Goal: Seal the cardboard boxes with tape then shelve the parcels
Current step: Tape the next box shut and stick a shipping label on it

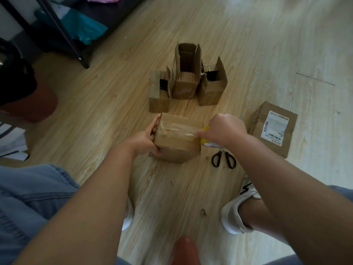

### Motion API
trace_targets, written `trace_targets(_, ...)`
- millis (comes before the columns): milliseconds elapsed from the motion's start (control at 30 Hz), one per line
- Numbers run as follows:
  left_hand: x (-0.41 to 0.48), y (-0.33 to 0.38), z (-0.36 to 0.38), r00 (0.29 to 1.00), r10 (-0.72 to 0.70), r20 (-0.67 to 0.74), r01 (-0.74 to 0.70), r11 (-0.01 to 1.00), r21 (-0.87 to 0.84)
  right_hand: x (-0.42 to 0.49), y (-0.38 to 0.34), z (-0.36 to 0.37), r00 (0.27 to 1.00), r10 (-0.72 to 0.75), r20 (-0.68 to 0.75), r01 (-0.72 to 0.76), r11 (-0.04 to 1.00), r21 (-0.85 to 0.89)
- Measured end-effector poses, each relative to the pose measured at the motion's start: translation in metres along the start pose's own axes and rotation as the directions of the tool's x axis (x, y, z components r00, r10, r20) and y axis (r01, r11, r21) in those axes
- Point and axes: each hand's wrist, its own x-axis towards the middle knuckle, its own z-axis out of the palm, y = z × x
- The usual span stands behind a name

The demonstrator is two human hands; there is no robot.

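- Cardboard box [177, 138] on the wooden floor [107, 104], straight ahead of the feet, flaps closed, near enough for both arms to work over it.
- Gripped at its left end by the left hand [150, 138], fingers curled over the top edge, thumb low on the near side; judged a brace against sliding under the pull of the tape.
- Clear tape strip [177, 130] stretched across the top from the left end to the right edge, apparently along the seam.
- Fed from the tape roll [206, 140], yellow-cored, clasped in the right hand [223, 129] just past the right edge; one finger out along the strip, probably to press it flat.
- Scissors [223, 158] on the floor just beside the box, below the right wrist, likely parked there for the cut.
- Three open boxes [186, 73] upright behind in a tight row, flaps up, unsealed.
- Labelled parcel [273, 129] off to the right, closed, not yet shelved.
- Shelf frame [63, 33] at upper left, well apart.
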Motion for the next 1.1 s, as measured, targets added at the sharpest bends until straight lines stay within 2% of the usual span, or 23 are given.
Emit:
trace_targets(100,-0.005,-0.002,0.002,0.996,-0.015,-0.089,0.016,1.0,0.003,-0.005,-0.01,0.003,1.0,0.028,0.004,-0.028,1.0,0.011)
trace_targets(167,-0.008,-0.004,0.008,0.968,-0.038,-0.247,0.031,0.999,-0.03,-0.006,-0.02,0.006,0.999,0.048,-0.008,-0.048,0.999,0.015)
trace_targets(200,-0.007,-0.006,0.011,0.935,-0.064,-0.35,0.04,0.996,-0.076,-0.006,-0.025,0.007,0.998,0.059,-0.012,-0.059,0.998,0.02)
trace_targets(267,-0.003,-0.013,0.011,0.818,-0.117,-0.563,-0.003,0.978,-0.209,-0.005,-0.035,0.008,0.997,0.07,-0.014,-0.07,0.997,0.036)
trace_targets(333,0.0,-0.01,0.009,0.728,-0.216,-0.651,-0.058,0.927,-0.372,-0.005,-0.044,0.007,0.997,0.077,-0.006,-0.077,0.996,0.041)
trace_targets(367,0.0,-0.006,0.01,0.725,-0.226,-0.651,-0.062,0.92,-0.388,-0.005,-0.049,0.006,0.997,0.077,-0.006,-0.077,0.997,0.03)
trace_targets(433,-0.001,0.002,0.016,0.789,-0.144,-0.598,-0.026,0.964,-0.266,-0.004,-0.055,0.004,0.997,0.075,-0.017,-0.075,0.997,-0.005)
trace_targets(500,0.0,0.004,0.024,0.801,-0.036,-0.597,-0.013,0.997,-0.077,-0.004,-0.057,0.002,0.997,0.07,-0.025,-0.07,0.997,-0.013)
trace_targets(600,0.006,-0.007,0.032,0.732,0.054,-0.68,0.009,0.996,0.089,-0.004,-0.052,0.005,0.999,0.052,-0.013,-0.051,0.997,0.054)
trace_targets(700,0.01,-0.01,0.032,0.714,0.044,-0.699,0.077,0.987,0.141,-0.005,-0.044,0.008,1.0,0.01,0.01,-0.011,0.989,0.148)
trace_targets(833,0.013,-0.009,0.033,0.682,0.04,-0.73,0.16,0.966,0.202,0.0,-0.028,0.005,0.991,-0.035,0.133,-0.01,0.946,0.324)
trace_targets(900,0.012,-0.004,0.036,0.666,0.096,-0.74,0.235,0.915,0.329,0.0,-0.02,0.007,0.989,-0.02,0.143,-0.04,0.914,0.404)
trace_targets(1000,0.01,0.003,0.042,0.611,0.375,-0.697,0.231,0.758,0.61,-0.001,-0.015,0.015,0.989,-0.008,0.145,-0.052,0.912,0.407)
trace_targets(1033,0.009,0.003,0.046,0.617,0.441,-0.651,0.195,0.716,0.67,-0.002,-0.016,0.018,0.99,-0.005,0.142,-0.054,0.911,0.408)
trace_targets(1100,0.008,-0.002,0.058,0.68,0.472,-0.561,0.151,0.659,0.737,-0.002,-0.016,0.02,0.991,0.002,0.133,-0.059,0.903,0.425)
